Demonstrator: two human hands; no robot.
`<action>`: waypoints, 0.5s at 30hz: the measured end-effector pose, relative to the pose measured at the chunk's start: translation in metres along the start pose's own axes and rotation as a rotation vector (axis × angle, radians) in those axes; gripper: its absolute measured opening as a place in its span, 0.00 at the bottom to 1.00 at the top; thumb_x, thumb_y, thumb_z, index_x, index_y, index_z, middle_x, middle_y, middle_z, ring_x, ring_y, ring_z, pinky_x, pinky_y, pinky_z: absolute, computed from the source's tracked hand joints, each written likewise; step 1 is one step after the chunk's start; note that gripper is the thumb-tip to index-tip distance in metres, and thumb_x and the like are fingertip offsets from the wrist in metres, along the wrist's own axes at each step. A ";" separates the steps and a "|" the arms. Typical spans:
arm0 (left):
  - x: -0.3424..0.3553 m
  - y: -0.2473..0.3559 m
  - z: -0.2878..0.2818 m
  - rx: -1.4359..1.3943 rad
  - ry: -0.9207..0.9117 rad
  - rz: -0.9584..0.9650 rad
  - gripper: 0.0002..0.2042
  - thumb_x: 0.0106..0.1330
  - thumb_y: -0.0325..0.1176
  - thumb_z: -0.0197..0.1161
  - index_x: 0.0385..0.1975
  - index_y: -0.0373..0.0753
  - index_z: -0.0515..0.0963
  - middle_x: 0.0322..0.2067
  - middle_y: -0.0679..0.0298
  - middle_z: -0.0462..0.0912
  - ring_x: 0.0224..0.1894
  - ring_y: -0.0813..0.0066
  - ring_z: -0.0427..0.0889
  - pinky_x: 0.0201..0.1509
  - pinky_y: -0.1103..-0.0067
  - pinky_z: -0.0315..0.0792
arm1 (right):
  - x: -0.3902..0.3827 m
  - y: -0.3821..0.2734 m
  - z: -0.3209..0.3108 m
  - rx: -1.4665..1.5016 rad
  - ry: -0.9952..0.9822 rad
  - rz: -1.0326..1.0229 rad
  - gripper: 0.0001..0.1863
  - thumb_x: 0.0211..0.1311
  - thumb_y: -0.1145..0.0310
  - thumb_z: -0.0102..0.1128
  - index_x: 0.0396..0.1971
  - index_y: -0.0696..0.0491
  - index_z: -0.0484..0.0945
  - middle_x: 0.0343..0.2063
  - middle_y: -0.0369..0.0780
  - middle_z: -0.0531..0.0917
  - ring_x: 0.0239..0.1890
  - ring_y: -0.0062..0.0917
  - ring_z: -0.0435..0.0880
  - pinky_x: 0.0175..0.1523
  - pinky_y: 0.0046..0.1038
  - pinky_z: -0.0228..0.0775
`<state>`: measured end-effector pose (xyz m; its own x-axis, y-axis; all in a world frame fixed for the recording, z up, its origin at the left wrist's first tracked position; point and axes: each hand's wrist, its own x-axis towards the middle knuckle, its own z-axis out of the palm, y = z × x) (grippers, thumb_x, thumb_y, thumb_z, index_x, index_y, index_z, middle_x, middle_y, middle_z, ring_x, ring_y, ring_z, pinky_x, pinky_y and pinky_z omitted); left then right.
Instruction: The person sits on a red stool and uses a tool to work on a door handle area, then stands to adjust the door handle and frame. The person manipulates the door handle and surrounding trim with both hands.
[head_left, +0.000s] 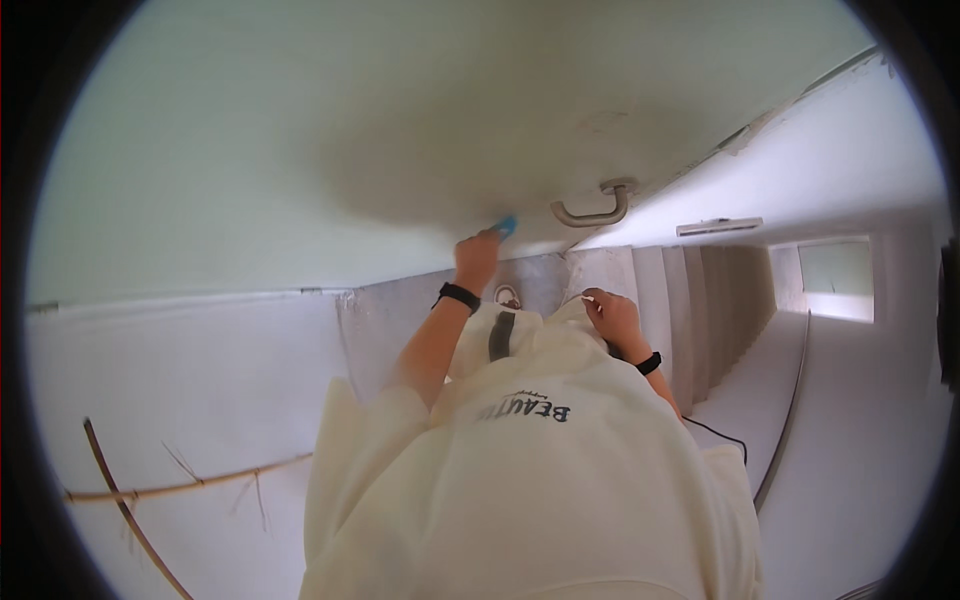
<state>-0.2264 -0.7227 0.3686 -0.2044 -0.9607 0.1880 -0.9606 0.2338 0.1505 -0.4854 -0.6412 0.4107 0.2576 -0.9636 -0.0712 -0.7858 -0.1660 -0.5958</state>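
Note:
My left hand (476, 260) is closed around a small bright-blue flat item (506, 227), whose kind is too blurred to name. The item's outer end is at or very near a pale green door-like panel (240, 170). To its right, a curved metal lever handle (597, 216) sticks out from the same panel. My right hand (614, 318) is held low before my body with its fingers curled in. Something small and whitish shows at those fingertips, too small to make out. A black band circles each wrist.
Stairs (690, 310) run off to the right, beside a white wall with a long rail (790, 430). A thin black cord (715, 432) hangs by my right side. Brown sticks (190, 484) cross at the lower left. A light fixture (719, 227) sits at upper right.

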 end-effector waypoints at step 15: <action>-0.421 0.079 -0.008 -0.348 0.334 -1.703 0.44 0.46 0.25 0.53 0.62 0.47 0.32 0.45 0.43 0.70 0.46 0.50 0.71 0.48 0.64 0.66 | -0.076 0.086 0.010 -0.125 -0.507 -0.357 0.11 0.52 0.60 0.53 0.34 0.49 0.76 0.20 0.39 0.79 0.21 0.31 0.78 0.30 0.31 0.69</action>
<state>-0.2144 -0.2987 0.3095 0.9717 -0.0911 -0.2178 0.0432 -0.8383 0.5435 -0.5675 -0.5800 0.3570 0.7264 -0.6302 -0.2742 -0.6542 -0.5116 -0.5571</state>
